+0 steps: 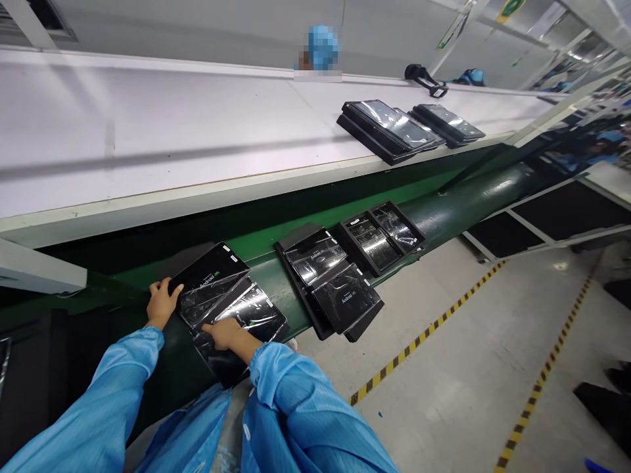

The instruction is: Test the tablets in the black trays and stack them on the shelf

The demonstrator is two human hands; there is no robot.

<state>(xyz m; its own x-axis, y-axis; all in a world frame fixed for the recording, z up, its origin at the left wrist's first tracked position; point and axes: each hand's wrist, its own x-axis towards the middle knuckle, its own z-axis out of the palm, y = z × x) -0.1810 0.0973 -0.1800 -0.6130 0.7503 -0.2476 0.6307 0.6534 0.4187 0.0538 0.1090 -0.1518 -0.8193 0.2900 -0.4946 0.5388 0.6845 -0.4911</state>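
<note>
In front of me two tablets in clear film overlap on black trays on the green conveyor. The upper tablet (210, 276) shows an Android start screen. My left hand (163, 303) is closed on its left edge, thumb on top. My right hand (227, 333) is closed at the near edge of the second tablet (251, 309), which lies askew; its fingertips are partly hidden. Just to the right, two more tablets, a far one (318, 255) and a near one (348, 297), lie on black trays, both with lit Android screens.
Farther along the conveyor (419, 213) sits a black tray (373, 242) with two tablets. Stacked tablets (389, 125) and a black handheld device (424, 79) rest on the white bench (197, 125). Yellow-black tape (428, 332) marks the floor. A blue-capped person is beyond the bench.
</note>
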